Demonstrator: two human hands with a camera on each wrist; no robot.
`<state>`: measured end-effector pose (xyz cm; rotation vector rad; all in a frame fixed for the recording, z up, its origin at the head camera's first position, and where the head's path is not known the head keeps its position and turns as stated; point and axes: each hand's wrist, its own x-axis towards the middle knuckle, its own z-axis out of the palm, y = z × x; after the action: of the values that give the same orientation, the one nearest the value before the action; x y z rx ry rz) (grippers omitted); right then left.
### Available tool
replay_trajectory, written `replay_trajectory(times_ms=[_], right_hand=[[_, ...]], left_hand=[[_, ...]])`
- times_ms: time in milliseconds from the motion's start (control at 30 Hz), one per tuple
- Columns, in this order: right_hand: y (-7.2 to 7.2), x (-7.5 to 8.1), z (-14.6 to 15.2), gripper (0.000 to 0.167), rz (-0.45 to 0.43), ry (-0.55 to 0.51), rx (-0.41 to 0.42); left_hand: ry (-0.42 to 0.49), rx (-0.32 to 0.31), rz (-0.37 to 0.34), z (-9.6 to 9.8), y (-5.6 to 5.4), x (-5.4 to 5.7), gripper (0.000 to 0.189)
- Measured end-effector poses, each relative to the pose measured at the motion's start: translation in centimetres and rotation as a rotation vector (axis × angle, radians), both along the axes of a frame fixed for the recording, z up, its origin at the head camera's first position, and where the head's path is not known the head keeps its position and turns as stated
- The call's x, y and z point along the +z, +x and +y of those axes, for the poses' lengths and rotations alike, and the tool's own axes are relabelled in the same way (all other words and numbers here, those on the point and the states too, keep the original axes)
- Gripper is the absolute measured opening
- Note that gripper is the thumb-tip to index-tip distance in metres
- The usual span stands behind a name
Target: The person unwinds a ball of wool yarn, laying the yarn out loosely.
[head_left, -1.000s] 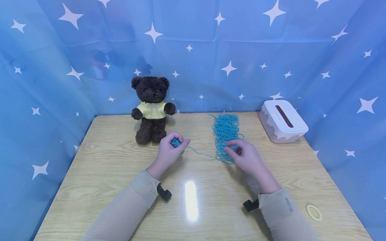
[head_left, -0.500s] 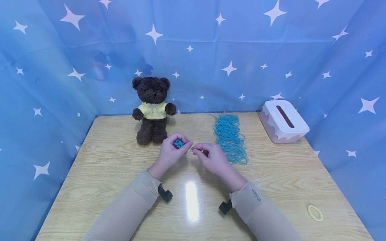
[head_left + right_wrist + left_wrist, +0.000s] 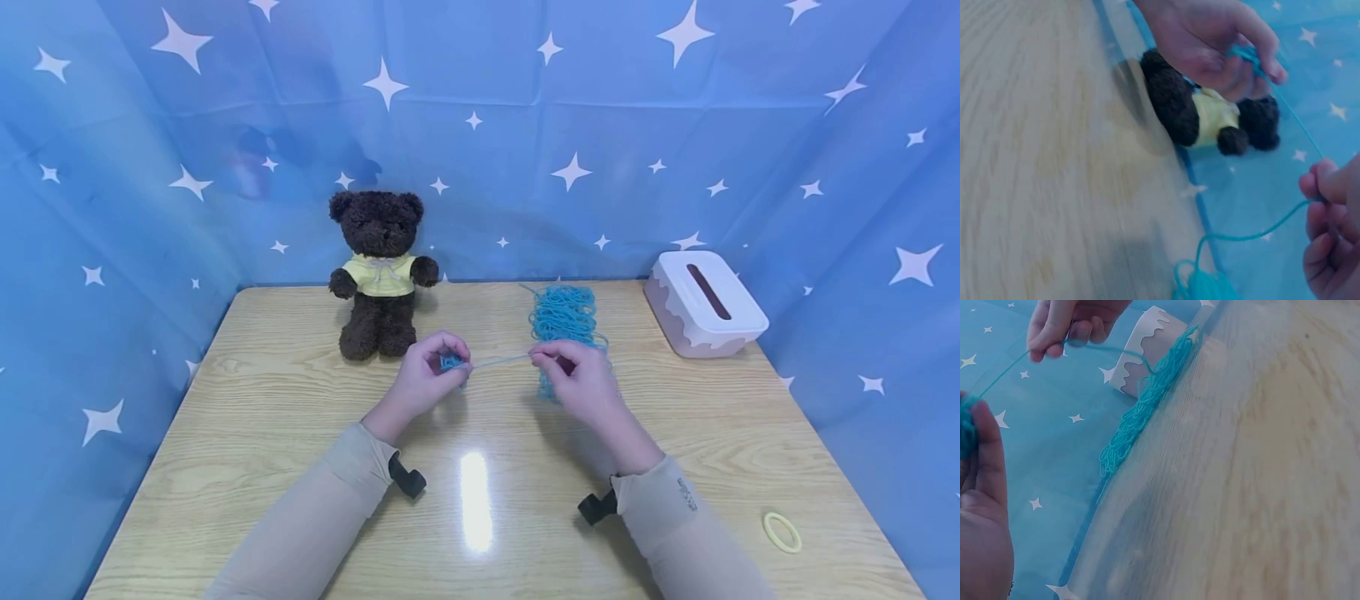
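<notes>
My left hand [image 3: 429, 373] grips a small bundle of blue yarn [image 3: 452, 362] in its curled fingers, above the table in front of the bear. A single strand [image 3: 501, 361] runs taut from it to my right hand [image 3: 585, 379], whose thumb and forefinger pinch it. Beneath and behind the right hand lies a long loose heap of the same yarn [image 3: 564, 313], partly hidden by that hand. In the right wrist view the strand [image 3: 1254, 237] continues slack from the pinch down to the heap [image 3: 1207, 286]. The left wrist view shows the bundle [image 3: 967, 428] cut off at the edge.
A dark brown teddy bear [image 3: 378, 275] in a yellow top stands at the back left of the wooden table [image 3: 300, 467]. At the back right is a white-lidded tissue box [image 3: 705, 304]. A pale yellow ring [image 3: 782, 532] lies at the front right. A starry blue curtain [image 3: 480, 167] hangs behind.
My right hand moved left from the heap to beside the left hand, then back right, drawing the strand out straight. The left hand stays nearly in place with the bundle.
</notes>
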<state>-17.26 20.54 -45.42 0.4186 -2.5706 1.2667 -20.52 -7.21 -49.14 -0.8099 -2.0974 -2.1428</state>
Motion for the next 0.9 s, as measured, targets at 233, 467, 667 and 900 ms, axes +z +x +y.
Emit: replay_trajectory(times_ms=[233,467,667,900], right_hand=[[0.0,0.3,3.7,0.014,-0.008,0.004,-0.109],[0.5,0.6,8.3,0.02,-0.136,0.11,-0.167],[0.8,0.4,10.8,0.023,-0.29,0.247,-0.196],[0.4,-1.0,11.1,0.028,-0.477,0.355,-0.155]], left_hand=[[0.009,-0.045,0.026,-0.3,-0.1,-0.3,0.007],[0.06,0.058,0.007,-0.6,-0.4,-0.3,0.008],[0.113,0.142,-0.054,-0.6,-0.6,-0.1,0.011],[0.122,0.128,-0.095,-0.6,-0.4,0.0,0.014]])
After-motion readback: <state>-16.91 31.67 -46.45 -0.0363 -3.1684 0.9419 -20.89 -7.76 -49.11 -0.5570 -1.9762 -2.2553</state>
